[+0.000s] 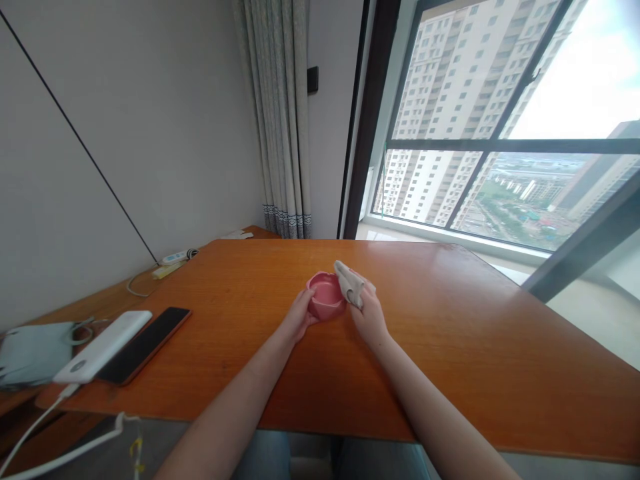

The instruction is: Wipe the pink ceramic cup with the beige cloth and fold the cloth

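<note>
The left hand (299,316) clasps the pink bowl (327,311), seemingly to steady it, while the right hand (369,313) grips cloth (351,284) at its right rim.

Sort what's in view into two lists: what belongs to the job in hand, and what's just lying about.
In use:
- pink bowl, held by the left hand
- cloth, in the right hand at the bowl's edge
- table, underneath

Lying about:
- phone
- white device and its cable
- grey bundle
</note>
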